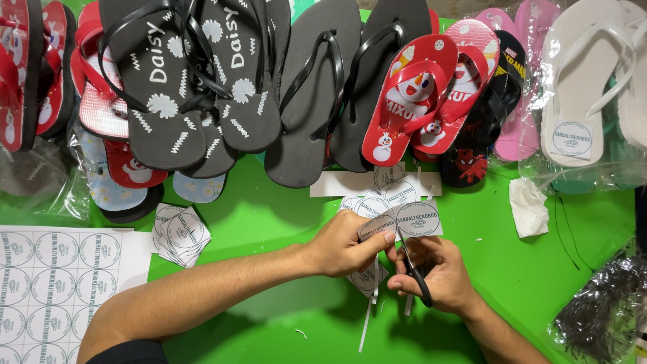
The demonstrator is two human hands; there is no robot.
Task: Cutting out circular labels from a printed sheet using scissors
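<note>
The left hand [344,244] is closed in a pinch on a strip of round paper labels [401,221], thumb and fingers gripping its left end so that it juts out above the right hand. The right hand [438,273] is curled around black-handled scissors [414,266], fingers through the loops, with the blades touching the strip's lower edge. Thin paper offcuts [367,323] lie under both hands on the green table [269,222]. Well to the left of the left forearm sits a full sheet of labels [54,283], with a small stack of cut labels [178,232] beside it. Beyond the hands lie more label pieces [377,182], then a row of flip-flops [296,87] in black, red, pink and white.
</note>
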